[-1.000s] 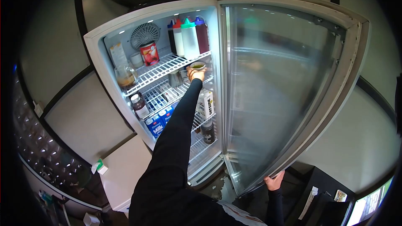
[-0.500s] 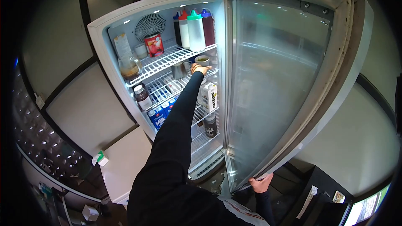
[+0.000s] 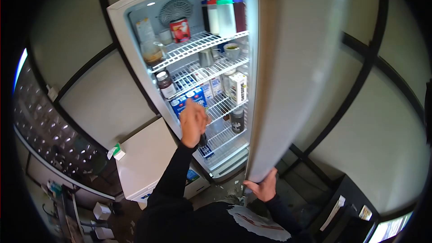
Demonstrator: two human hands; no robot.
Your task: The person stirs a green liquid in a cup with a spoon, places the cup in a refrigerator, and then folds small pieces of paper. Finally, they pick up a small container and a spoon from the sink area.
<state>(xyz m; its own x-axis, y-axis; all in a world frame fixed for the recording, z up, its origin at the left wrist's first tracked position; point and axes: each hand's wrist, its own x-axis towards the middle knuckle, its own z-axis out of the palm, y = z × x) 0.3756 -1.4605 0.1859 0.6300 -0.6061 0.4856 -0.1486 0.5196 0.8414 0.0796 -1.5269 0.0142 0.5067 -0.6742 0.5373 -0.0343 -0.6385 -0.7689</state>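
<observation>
My left hand (image 3: 193, 123) is in front of the lower shelves, blurred, with its fingers loosely bent and apart and nothing seen in it. Behind it are blue milk cartons (image 3: 178, 104), partly hidden. A white cup (image 3: 231, 51) with greenish contents stands on the second shelf, beside a metal pitcher (image 3: 206, 58). My right hand (image 3: 264, 185) grips the lower edge of the fridge door (image 3: 292, 85), which stands partly open and shows nearly edge-on. The fridge (image 3: 123, 22) is lit inside.
Squeeze bottles (image 3: 226, 16), a red can (image 3: 180, 30) and a glass jug (image 3: 152, 54) stand on the top shelf. Lower are a brown jar (image 3: 165, 85), a white carton (image 3: 238, 87) and a dark container (image 3: 237, 120). A white cabinet (image 3: 146, 153) stands at the left.
My left hand has left the cup and drawn back, down and to the left. The cup stays on the shelf. My right hand has swung the door partway toward shut.
</observation>
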